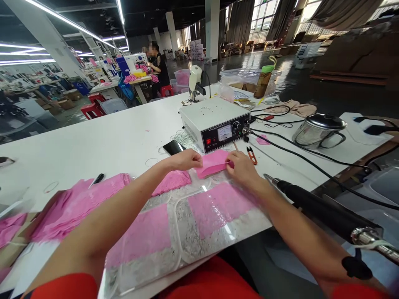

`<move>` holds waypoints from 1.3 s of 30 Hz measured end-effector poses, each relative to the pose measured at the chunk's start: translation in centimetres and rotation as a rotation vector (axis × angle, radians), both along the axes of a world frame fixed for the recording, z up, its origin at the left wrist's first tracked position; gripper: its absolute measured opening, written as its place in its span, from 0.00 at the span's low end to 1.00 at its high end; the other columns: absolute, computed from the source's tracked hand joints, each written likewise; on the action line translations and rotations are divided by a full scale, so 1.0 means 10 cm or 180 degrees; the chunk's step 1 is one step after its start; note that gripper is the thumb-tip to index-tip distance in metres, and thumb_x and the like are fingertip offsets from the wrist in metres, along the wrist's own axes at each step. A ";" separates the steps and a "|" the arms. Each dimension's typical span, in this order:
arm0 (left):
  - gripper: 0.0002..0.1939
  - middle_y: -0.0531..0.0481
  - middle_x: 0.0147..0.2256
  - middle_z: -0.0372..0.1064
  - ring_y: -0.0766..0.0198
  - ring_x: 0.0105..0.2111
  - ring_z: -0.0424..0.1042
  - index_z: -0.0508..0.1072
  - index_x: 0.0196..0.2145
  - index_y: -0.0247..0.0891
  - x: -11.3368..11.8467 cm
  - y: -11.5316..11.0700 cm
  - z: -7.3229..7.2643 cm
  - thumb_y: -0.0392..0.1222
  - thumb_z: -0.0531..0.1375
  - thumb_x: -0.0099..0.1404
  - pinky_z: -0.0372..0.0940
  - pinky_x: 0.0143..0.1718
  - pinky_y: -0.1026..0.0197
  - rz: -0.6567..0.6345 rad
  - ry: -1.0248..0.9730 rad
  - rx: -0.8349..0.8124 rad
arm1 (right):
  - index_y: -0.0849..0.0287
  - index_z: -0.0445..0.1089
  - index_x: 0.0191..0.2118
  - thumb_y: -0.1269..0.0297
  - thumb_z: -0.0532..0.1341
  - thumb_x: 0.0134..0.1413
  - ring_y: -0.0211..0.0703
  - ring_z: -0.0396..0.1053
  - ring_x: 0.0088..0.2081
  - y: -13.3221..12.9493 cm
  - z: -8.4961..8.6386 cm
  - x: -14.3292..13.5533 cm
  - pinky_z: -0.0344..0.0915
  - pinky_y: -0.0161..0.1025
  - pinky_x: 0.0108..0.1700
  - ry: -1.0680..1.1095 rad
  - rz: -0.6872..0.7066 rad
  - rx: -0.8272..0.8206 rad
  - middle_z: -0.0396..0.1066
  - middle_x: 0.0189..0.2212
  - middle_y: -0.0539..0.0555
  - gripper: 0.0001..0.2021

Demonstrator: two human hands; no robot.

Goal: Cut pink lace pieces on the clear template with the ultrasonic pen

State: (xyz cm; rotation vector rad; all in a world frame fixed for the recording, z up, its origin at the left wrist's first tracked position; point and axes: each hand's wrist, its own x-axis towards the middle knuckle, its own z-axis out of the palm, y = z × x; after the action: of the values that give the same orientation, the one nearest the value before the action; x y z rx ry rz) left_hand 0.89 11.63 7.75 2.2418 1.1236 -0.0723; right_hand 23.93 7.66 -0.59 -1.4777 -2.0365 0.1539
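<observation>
A small pink fabric piece (212, 163) is stretched between my two hands, in front of the control box. My left hand (188, 159) pinches its left end, fingers closed. At its right end, my right hand (240, 166) grips the fabric with closed fingers. Below them lies a clear plastic template (181, 232) with pink fabric (220, 205) showing through it. Another folded pink piece (172, 182) rests at the template's upper edge, under my left forearm. A stack of pink fabric (84, 199) is at the left.
A control box (215, 120) with a lit red switch stands ahead, a phone (173, 147) beside it. Orange snips (251, 155), a glass mug (319, 131), cables and a black handheld tool (324, 209) are at the right. A person (158, 66) works at a sewing machine behind.
</observation>
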 end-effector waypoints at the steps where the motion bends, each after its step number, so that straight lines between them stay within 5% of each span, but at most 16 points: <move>1: 0.08 0.52 0.29 0.69 0.68 0.29 0.68 0.73 0.30 0.34 -0.03 -0.08 0.02 0.37 0.57 0.65 0.62 0.30 0.65 -0.0019 -0.0034 -0.0044 | 0.60 0.71 0.31 0.73 0.57 0.49 0.52 0.68 0.41 -0.09 0.00 0.05 0.63 0.47 0.45 -0.0033 0.0026 -0.0005 0.72 0.36 0.61 0.06; 4: 0.07 0.52 0.31 0.71 0.68 0.29 0.67 0.73 0.29 0.36 -0.10 -0.40 0.00 0.38 0.57 0.62 0.60 0.28 0.66 -0.0076 -0.0095 -0.0256 | 0.59 0.71 0.32 0.73 0.57 0.50 0.49 0.68 0.39 -0.46 -0.04 0.18 0.63 0.45 0.44 -0.0163 0.0340 0.0038 0.73 0.34 0.58 0.06; 8: 0.06 0.51 0.32 0.71 0.67 0.30 0.69 0.74 0.28 0.36 -0.11 -0.88 -0.13 0.37 0.58 0.61 0.60 0.30 0.66 -0.0204 -0.0107 -0.0477 | 0.57 0.71 0.35 0.76 0.54 0.55 0.45 0.69 0.36 -0.90 -0.17 0.31 0.65 0.43 0.43 -0.0464 0.0975 0.0716 0.73 0.32 0.55 0.10; 13: 0.07 0.51 0.32 0.73 0.67 0.31 0.69 0.73 0.26 0.35 -0.05 -1.21 -0.25 0.34 0.59 0.62 0.61 0.35 0.65 -0.0234 -0.0026 -0.0439 | 0.60 0.70 0.35 0.80 0.56 0.55 0.44 0.68 0.34 -1.06 -0.19 0.38 0.66 0.42 0.39 -0.0710 0.1251 0.1251 0.73 0.30 0.55 0.10; 21: 0.08 0.51 0.33 0.74 0.61 0.39 0.70 0.75 0.27 0.37 0.04 -1.37 -0.36 0.33 0.58 0.62 0.58 0.48 0.56 -0.0183 0.0226 -0.0136 | 0.61 0.71 0.38 0.80 0.57 0.54 0.46 0.68 0.36 -1.09 -0.19 0.46 0.67 0.44 0.41 -0.0801 0.1366 0.1283 0.73 0.32 0.57 0.10; 28: 0.07 0.49 0.34 0.72 0.59 0.39 0.70 0.76 0.29 0.37 0.03 -1.43 -0.46 0.32 0.59 0.63 0.60 0.47 0.54 -0.0105 0.0139 0.0109 | 0.59 0.70 0.46 0.76 0.60 0.54 0.48 0.70 0.41 -1.16 -0.10 0.44 0.67 0.45 0.44 -0.0570 0.1427 0.0823 0.73 0.38 0.57 0.14; 34: 0.06 0.51 0.36 0.71 0.65 0.39 0.70 0.75 0.33 0.37 -0.13 -1.49 -0.37 0.29 0.60 0.63 0.62 0.44 0.64 -0.0342 -0.0320 0.0115 | 0.57 0.69 0.42 0.75 0.59 0.56 0.44 0.70 0.38 -1.26 -0.06 0.18 0.67 0.43 0.43 -0.0317 0.1755 0.0620 0.73 0.35 0.54 0.09; 39: 0.06 0.48 0.39 0.70 0.61 0.41 0.69 0.74 0.37 0.37 -0.27 -1.59 -0.39 0.35 0.65 0.61 0.62 0.44 0.61 -0.0591 -0.0469 0.0253 | 0.58 0.69 0.42 0.75 0.59 0.57 0.43 0.70 0.37 -1.27 -0.08 0.09 0.67 0.42 0.39 -0.0276 0.1855 0.0576 0.73 0.34 0.55 0.08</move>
State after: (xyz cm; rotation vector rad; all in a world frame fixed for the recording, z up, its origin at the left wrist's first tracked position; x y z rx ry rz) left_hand -1.81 -4.27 3.81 2.3747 0.8529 0.0617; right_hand 24.85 -4.99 -1.36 -0.7641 -2.4298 0.1352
